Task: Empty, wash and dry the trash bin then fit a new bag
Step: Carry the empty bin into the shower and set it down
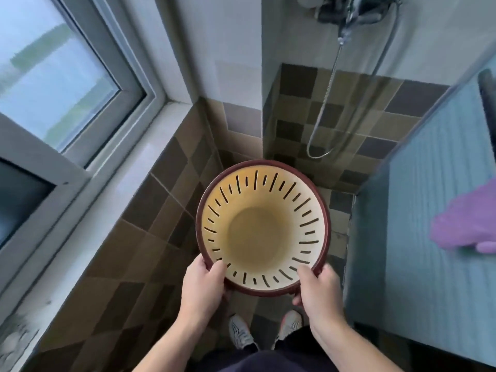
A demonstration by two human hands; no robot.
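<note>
My left hand [205, 287] and right hand [319, 289] each clamp the near rim of the trash bin [261, 228], at seven and five o'clock, thumbs hooked inside. I hold it upright above the tiled floor [128, 264], and it looks empty, so I judge washing comes next. That calls for reaching the shower hose [326, 103] at one o'clock. The bin is round, smooth cream plastic, slotted walls, dark red rim.
</note>
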